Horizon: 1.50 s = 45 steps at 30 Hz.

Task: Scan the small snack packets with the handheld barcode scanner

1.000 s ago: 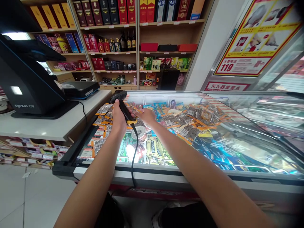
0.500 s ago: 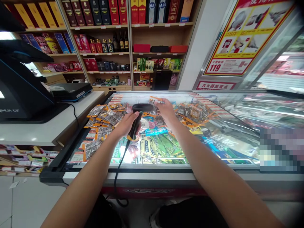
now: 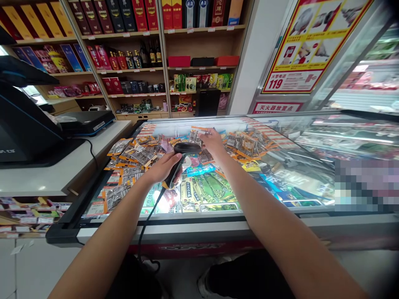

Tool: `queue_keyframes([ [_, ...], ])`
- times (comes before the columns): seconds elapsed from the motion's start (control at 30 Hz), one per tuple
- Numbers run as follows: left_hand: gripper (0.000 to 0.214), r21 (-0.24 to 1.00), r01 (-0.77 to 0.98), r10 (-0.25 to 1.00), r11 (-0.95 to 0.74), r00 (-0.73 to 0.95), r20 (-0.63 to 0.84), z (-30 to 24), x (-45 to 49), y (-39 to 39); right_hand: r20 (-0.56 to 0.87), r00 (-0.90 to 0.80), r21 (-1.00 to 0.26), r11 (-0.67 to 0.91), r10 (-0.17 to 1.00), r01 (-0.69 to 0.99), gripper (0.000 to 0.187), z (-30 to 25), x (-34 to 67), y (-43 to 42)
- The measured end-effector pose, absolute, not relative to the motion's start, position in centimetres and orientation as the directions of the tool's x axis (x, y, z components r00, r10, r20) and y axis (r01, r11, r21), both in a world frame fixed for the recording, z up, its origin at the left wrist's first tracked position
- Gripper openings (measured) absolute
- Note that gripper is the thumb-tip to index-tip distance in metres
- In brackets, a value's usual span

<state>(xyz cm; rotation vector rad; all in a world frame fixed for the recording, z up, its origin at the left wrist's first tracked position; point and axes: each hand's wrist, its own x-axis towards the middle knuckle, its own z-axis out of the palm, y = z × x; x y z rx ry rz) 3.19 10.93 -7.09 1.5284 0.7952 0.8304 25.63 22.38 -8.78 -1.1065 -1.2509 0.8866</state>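
Observation:
My left hand is wrapped round the handle of a black barcode scanner, whose cable hangs down over the freezer's front edge. Its head points to the right, toward the packet in my other hand. Between the fingers of my right hand is a small snack packet with an orange edge, held just beyond the scanner head. Similar packets lie in a pile on the glass to the left, and another pile sits to the right. Green ice-cream packs show through the glass below my hands.
The chest freezer stretches across in front of me. At left, a counter carries a black checkout machine and a scale. Shelves with boxes and bottles stand behind. A blurred patch covers something at right.
The view has shifted slightly, so the surroundings sit a little further left. My left hand still grips the scanner and my right hand still holds the packet, both nearly in the same place.

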Motion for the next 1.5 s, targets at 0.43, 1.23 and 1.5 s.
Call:
queue_keyframes([
  [0.43,0.042,0.968,-0.196,0.976,-0.155,-0.185,0.119,-5.8,2.7,12.6,0.416,0.177,-0.308,-0.045,0.892,0.950,0.044,-7.2,28.0,19.9],
  [1.23,0.042,0.938,-0.311,0.976,-0.150,-0.198,0.091,-5.8,2.4,12.8,0.512,-0.437,-0.134,0.571,0.740,0.810,0.023,-10.1,20.2,19.1],
  [1.5,0.048,0.977,-0.151,0.986,-0.154,0.048,0.162,-5.3,2.4,11.6,0.566,-0.014,-0.720,0.503,0.824,0.478,0.019,-7.1,24.6,20.1],
])
